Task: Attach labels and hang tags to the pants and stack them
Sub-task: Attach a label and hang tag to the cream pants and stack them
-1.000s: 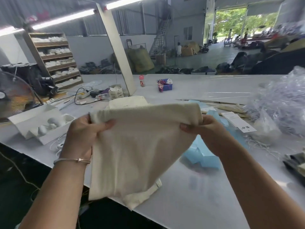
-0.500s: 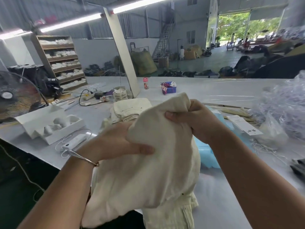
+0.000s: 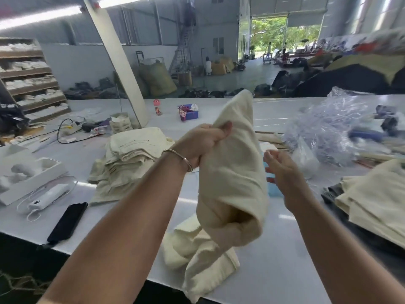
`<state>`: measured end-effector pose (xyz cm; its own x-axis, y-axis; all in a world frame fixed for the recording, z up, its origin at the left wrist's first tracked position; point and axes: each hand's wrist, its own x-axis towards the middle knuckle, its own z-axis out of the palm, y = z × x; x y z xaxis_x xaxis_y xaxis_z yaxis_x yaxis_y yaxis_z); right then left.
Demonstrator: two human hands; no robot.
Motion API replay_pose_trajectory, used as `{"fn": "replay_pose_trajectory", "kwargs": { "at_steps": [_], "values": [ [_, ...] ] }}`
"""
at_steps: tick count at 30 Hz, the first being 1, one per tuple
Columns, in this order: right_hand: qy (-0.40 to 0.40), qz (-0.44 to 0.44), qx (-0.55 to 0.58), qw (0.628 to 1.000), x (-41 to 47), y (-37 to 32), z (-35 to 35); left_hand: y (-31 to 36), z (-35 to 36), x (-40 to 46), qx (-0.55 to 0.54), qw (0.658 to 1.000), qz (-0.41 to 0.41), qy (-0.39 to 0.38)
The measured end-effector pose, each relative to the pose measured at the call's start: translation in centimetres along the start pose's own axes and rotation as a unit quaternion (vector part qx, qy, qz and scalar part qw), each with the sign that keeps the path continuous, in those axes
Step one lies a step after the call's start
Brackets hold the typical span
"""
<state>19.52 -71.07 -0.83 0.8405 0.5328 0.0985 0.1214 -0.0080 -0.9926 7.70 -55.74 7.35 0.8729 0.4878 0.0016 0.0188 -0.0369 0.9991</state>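
A pair of cream pants (image 3: 232,183) hangs folded over in front of me, its lower end crumpled on the white table (image 3: 274,266). My left hand (image 3: 201,143) grips the cloth near its top, thumb on the fabric. My right hand (image 3: 282,172) hovers just right of the pants with fingers loosely spread and holds nothing. A stack of folded cream pants (image 3: 133,154) lies on the table to the left. A white hang tag (image 3: 268,147) peeks out behind the held pants.
A black phone (image 3: 68,222), a white handheld device (image 3: 47,197) and an open white box (image 3: 24,172) lie at the left. Crumpled clear plastic bags (image 3: 328,128) pile up at the right, above more cream cloth (image 3: 377,198). A slanted pillar (image 3: 118,62) rises behind.
My right hand has let go of the pants and pulled away to the right. My left hand has shifted right and now holds the pants alone, bunched and hanging lower.
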Motion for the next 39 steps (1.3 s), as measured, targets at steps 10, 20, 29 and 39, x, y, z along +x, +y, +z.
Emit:
{"fn": "replay_pose_trajectory", "kwargs": {
  "at_steps": [10, 20, 29, 39],
  "values": [
    [0.091, -0.179, 0.075, 0.977, -4.0, -3.9, -12.0, 4.2, 10.0, 0.1, -0.221, 0.966, 0.110, -0.081],
    [-0.018, -0.039, -0.564, 0.824, -3.7, 15.5, -6.0, -19.3, -2.2, 1.2, -0.130, 0.966, -0.177, 0.139],
    [-0.124, 0.030, -0.647, 0.752, -4.0, 22.2, -0.6, -28.5, -9.7, 5.2, 0.263, 0.887, -0.306, 0.226],
    [0.107, -0.039, -0.596, 0.795, -2.6, 23.2, 0.9, -27.8, -12.9, 6.5, 0.413, 0.877, -0.066, 0.238]
  ]
}}
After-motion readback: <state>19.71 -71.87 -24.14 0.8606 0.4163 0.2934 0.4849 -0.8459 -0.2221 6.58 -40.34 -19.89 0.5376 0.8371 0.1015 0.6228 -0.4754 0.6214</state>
